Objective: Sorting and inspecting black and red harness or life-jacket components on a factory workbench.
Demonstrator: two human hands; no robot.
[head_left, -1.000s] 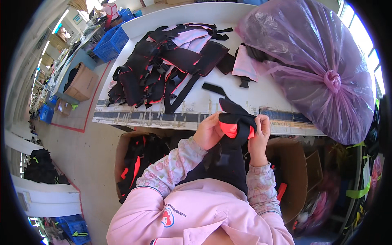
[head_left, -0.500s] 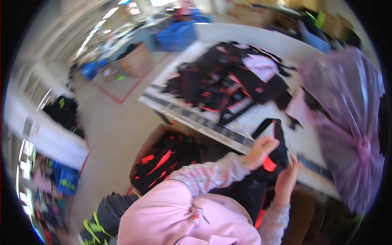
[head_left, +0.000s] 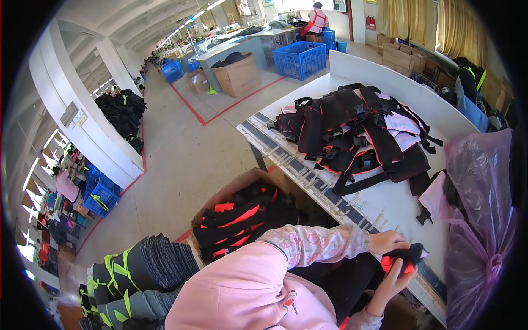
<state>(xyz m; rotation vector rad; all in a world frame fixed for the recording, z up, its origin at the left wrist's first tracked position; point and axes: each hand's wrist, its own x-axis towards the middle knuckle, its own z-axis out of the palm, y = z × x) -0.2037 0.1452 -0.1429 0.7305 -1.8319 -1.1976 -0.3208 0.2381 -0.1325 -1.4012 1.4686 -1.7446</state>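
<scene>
Over the table's front edge, my left hand (head_left: 388, 242) grips the upper left side of a black fabric piece with red lining (head_left: 411, 254). Its fingers are bent against the cloth. My right hand (head_left: 395, 279) holds the same piece from below, thumb and fingers closed on its red part. The piece is folded or bunched, so its full shape is hidden. Farther up the white table (head_left: 352, 206) lies a heap of black padded straps (head_left: 352, 126) with red edges, plastic buckles and some pale pink pieces.
A tied purple plastic bag (head_left: 478, 220) stands at the table's right. Below the front edge is a cardboard box (head_left: 201, 217) of black and red pieces. Bundled dark sheets (head_left: 159, 264) with neon ties lie at lower left. Blue crates (head_left: 301, 59) and a seated person (head_left: 317, 21) are farther back.
The view has swung, and the picture is sharper. My hands have moved lower and closer together, and the black and red piece, opened out before, is now folded smaller between them.
</scene>
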